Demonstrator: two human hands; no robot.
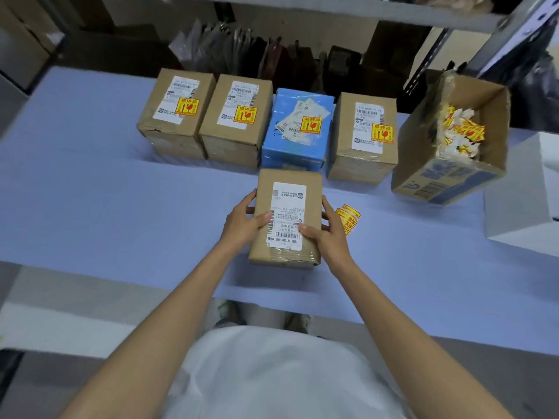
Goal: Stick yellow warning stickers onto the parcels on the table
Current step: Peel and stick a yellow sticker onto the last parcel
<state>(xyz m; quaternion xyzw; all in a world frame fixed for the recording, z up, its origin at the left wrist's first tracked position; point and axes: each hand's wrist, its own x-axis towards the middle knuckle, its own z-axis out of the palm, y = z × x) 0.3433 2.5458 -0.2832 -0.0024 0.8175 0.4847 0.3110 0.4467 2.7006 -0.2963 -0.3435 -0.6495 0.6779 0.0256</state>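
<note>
A brown cardboard parcel (289,189) with a white shipping label lies in front of me on the blue table (90,192). My left hand (243,220) grips its left side, thumb on the label. My right hand (325,234) grips its right side, thumb on top. No yellow sticker shows on this parcel. A strip of yellow warning stickers (351,217) lies on the table just right of my right hand. Behind stand several parcels in a row, each bearing a yellow sticker: two brown ones (175,116) (236,119), a blue one (298,128) and another brown one (364,137).
An open cardboard box (453,176) holding crumpled sticker backings and yellow stickers stands tilted at the right. A white box (526,201) sits at the far right edge. Metal shelving and bags rise behind the table.
</note>
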